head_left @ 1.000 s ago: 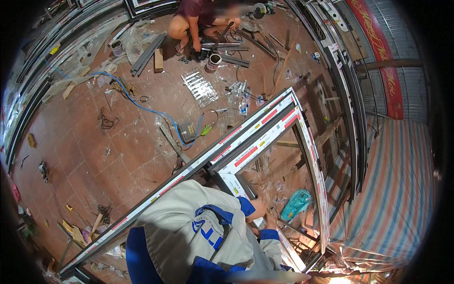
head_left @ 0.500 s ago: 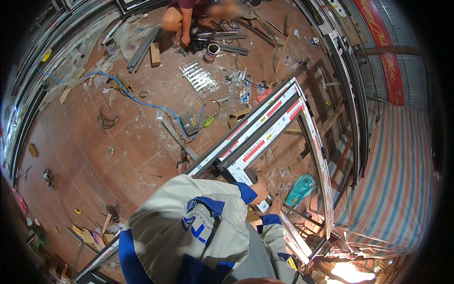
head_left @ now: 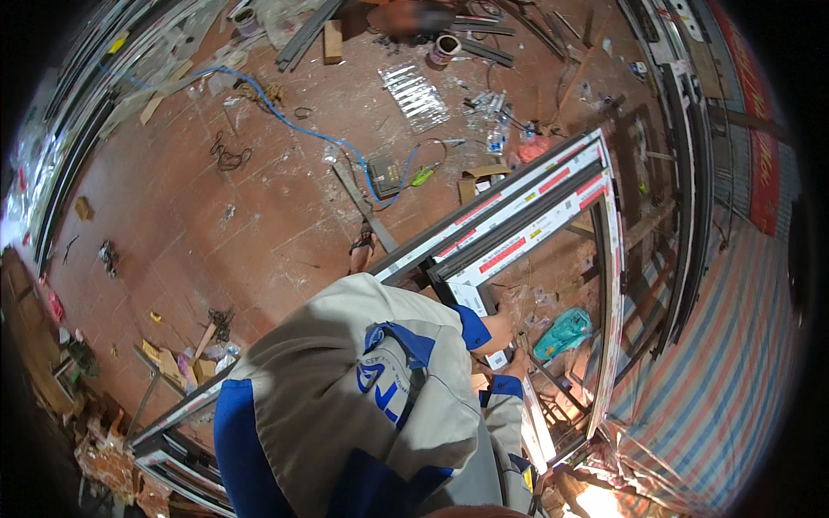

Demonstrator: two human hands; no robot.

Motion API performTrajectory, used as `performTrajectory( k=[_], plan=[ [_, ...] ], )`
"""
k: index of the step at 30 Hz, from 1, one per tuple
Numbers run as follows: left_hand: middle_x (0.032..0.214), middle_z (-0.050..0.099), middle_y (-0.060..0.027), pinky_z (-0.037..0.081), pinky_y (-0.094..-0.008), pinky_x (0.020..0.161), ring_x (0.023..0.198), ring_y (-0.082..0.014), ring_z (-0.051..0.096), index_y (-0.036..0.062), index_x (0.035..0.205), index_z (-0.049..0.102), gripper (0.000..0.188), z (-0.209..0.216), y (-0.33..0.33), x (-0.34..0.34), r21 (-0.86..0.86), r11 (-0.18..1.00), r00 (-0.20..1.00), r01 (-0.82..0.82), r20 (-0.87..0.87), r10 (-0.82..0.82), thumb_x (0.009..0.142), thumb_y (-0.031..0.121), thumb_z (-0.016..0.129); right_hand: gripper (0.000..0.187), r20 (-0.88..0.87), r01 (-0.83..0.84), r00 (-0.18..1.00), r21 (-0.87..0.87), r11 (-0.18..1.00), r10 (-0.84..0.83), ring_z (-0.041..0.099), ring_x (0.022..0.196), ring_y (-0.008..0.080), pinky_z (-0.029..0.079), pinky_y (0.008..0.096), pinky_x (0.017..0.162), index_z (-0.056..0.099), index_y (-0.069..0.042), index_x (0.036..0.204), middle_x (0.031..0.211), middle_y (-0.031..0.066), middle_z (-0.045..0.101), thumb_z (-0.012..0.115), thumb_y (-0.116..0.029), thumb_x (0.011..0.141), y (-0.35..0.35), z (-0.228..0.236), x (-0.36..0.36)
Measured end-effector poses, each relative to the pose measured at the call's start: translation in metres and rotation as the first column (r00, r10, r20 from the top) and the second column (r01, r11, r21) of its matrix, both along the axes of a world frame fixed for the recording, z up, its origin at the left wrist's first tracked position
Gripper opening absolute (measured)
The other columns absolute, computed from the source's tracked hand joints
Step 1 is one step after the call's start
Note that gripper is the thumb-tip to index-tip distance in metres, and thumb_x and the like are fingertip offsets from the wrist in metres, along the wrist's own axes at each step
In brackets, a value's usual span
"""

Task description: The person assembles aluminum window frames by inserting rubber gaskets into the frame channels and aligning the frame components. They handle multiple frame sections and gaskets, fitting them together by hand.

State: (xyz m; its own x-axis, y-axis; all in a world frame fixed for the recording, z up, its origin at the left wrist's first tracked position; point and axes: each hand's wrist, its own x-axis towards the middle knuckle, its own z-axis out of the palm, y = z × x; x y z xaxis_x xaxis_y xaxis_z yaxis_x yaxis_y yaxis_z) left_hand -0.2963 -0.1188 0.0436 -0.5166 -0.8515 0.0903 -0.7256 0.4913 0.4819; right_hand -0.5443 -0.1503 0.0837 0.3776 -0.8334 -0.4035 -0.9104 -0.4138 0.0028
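A dark metal window frame (head_left: 509, 252), covered in white and red protective film, lies slanting before me at the right. My left hand (head_left: 496, 333) comes in over its near corner, fingers curled down around the short side piece. Just below it, close to the same side piece, is my right hand (head_left: 518, 363), with its fingers bent together. What the right fingers hold is hidden or too small to name. Both arms wear beige sleeves with blue cuffs. Through the frame's opening shows a teal plastic bag (head_left: 563, 333) beyond my hands.
A blue cable (head_left: 298, 127) runs across the tiled floor to a dark case (head_left: 385, 177). Farther off are silvery strips (head_left: 414, 97) and a paint can (head_left: 444, 52). Long profiles (head_left: 686, 198) line the right side, beside a striped sheet (head_left: 717, 345). A blurred person's part (head_left: 410, 17) shows at the top.
My view has shifted, so the floor and frame appear farther right and higher. The person at the far side is mostly out of the picture now. Both hands stay at the frame's near corner.
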Motion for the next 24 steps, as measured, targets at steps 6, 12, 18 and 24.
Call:
performTrajectory(
  k=[6, 12, 18, 24],
  plan=[
    [0.108, 0.076, -0.0241, 0.054, -0.0611, 0.095, 0.108, -0.0463, 0.072, 0.0057, 0.105, 0.076, 0.060, 0.002, -0.001, 0.011, -0.001, 1.000, 0.981, -0.023, -0.191, 0.022, 0.069, 0.053, 0.085, 0.108, 0.157, 0.014, 0.987, -0.020, 1.000, -0.010, 0.060, 0.120, 0.0434, 0.051, 0.0514, 0.106, 0.060, -0.003, 0.128, 0.122, 0.0212, 0.064, 0.111, -0.038, 0.040, 0.001, 0.005, 0.001],
    [0.109, 0.077, -0.0232, 0.056, -0.0570, 0.094, 0.108, -0.0462, 0.072, 0.0062, 0.103, 0.075, 0.067, -0.012, -0.006, 0.020, -0.051, 0.999, 0.766, -0.011, -0.642, -0.024, 0.065, 0.060, 0.086, 0.106, 0.269, -0.137, 0.954, -0.014, 0.991, 0.136, 0.061, 0.129, 0.0435, 0.050, 0.0499, 0.112, 0.060, -0.004, 0.138, 0.133, 0.0225, 0.065, 0.108, -0.036, 0.048, -0.008, 0.017, 0.053],
    [0.096, 0.077, -0.0204, 0.060, -0.0546, 0.081, 0.093, -0.0455, 0.074, 0.0085, 0.095, 0.077, 0.067, -0.059, -0.015, -0.050, -0.176, 0.981, 0.743, -0.080, -0.666, -0.059, 0.058, 0.063, 0.087, 0.105, 0.286, -0.190, 0.943, 0.032, 0.981, 0.173, 0.060, 0.132, 0.0426, 0.048, 0.0499, 0.115, 0.060, -0.005, 0.140, 0.138, 0.0220, 0.065, 0.106, -0.038, 0.051, -0.032, -0.004, 0.051],
    [0.085, 0.077, -0.0178, 0.061, -0.0519, 0.072, 0.081, -0.0429, 0.075, 0.0101, 0.084, 0.079, 0.050, -0.068, -0.022, -0.086, -0.223, 0.959, 0.850, -0.177, -0.526, 0.034, 0.056, 0.051, 0.086, 0.104, 0.260, -0.235, 0.942, 0.049, 0.971, 0.215, 0.060, 0.135, 0.0418, 0.047, 0.0498, 0.117, 0.060, -0.006, 0.143, 0.142, 0.0215, 0.064, 0.105, -0.040, 0.054, -0.054, -0.017, 0.048]
  ],
)
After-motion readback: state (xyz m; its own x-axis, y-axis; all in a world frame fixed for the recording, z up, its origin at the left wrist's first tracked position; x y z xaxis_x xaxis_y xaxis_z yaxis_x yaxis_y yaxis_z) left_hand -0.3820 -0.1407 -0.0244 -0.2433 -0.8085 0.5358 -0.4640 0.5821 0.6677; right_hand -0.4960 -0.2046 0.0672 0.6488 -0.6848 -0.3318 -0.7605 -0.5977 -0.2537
